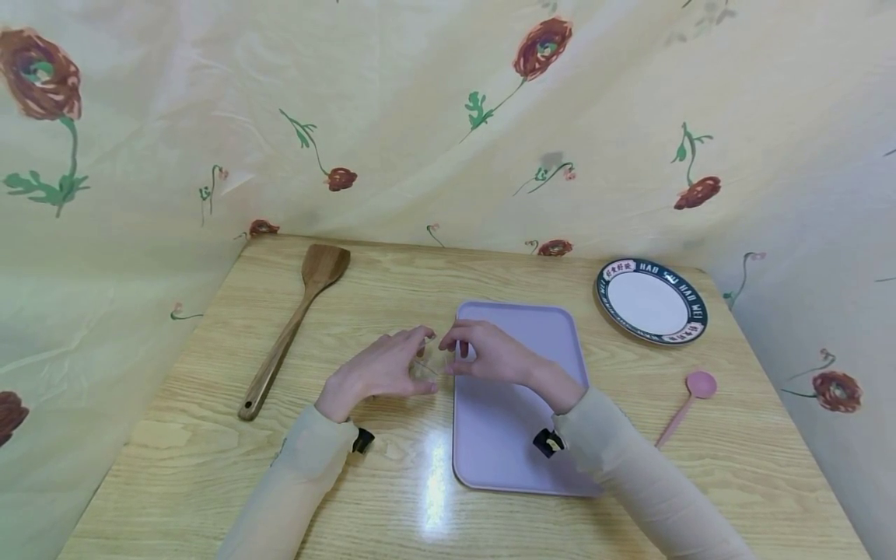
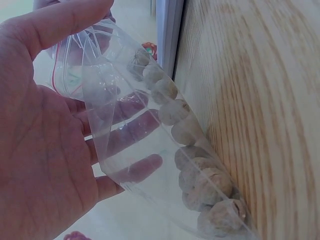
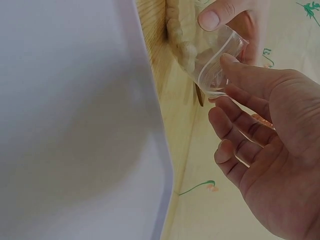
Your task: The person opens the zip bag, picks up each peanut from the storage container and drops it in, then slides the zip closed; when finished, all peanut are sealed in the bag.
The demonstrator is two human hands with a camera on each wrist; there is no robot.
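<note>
A clear zip bag [image 2: 107, 120] lies on its side between my hands, with several round, tan, rough-skinned nut-like pieces [image 2: 210, 185] gathered along its lower side, close over the wooden table. My left hand [image 1: 385, 369] holds the bag near its mouth, thumb on one side and fingers spread behind the clear plastic. At the zip end, my right hand [image 1: 493, 354] pinches the bag's edge between thumb and forefinger, its other fingers loosely bent. The right hand is over the left part of a lilac tray [image 1: 518, 435]. From the head view the bag is barely visible.
Left on the table [image 1: 196, 467] lies a wooden spatula [image 1: 287, 334]. A white plate with a dark green patterned rim [image 1: 651, 302] sits at the back right, and a pink spoon [image 1: 700, 384] lies nearer, right of the tray. Flowered cloth [image 1: 420, 117] hangs behind the table.
</note>
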